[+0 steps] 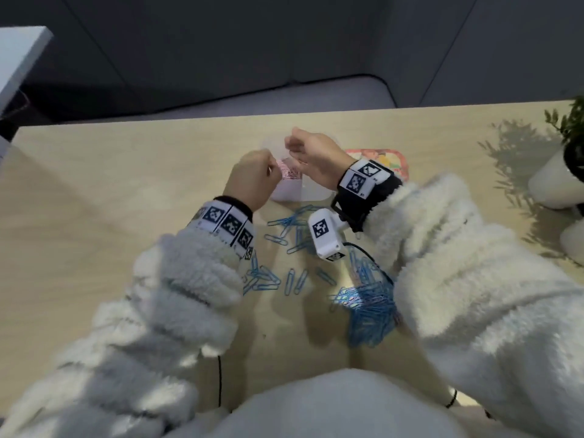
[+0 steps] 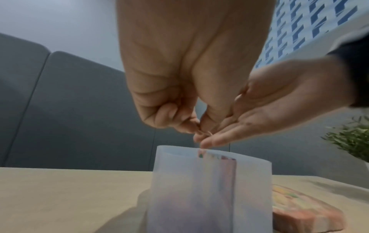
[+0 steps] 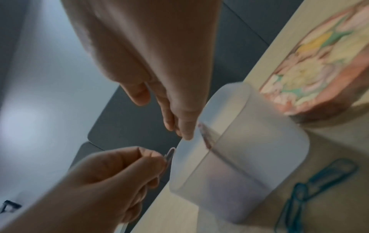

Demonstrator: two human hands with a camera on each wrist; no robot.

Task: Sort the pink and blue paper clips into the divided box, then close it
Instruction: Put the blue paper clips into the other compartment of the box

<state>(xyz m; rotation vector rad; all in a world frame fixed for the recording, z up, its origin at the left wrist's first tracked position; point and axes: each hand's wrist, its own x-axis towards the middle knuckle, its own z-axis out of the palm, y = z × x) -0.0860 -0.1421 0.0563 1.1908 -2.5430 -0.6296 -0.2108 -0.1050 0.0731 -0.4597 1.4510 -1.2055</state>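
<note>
A translucent white divided box (image 1: 316, 189) stands open on the table, with pink paper clips (image 1: 289, 170) in its left compartment. My left hand (image 1: 271, 172) hovers just above that side, pinching a pale pink paper clip (image 3: 169, 155) between thumb and fingers. My right hand (image 1: 290, 143) is over the box's far rim, fingers nearly straight and palm bare in the left wrist view (image 2: 205, 141); its fingertips (image 3: 185, 135) sit at the rim. Blue paper clips (image 1: 369, 305) lie scattered and heaped on the table in front of the box.
The box's lid (image 1: 395, 159), pink with a colourful print, lies flat just right of the box. A potted plant (image 1: 568, 147) in a white pot stands at the table's right edge. A grey sofa runs behind the table's far edge.
</note>
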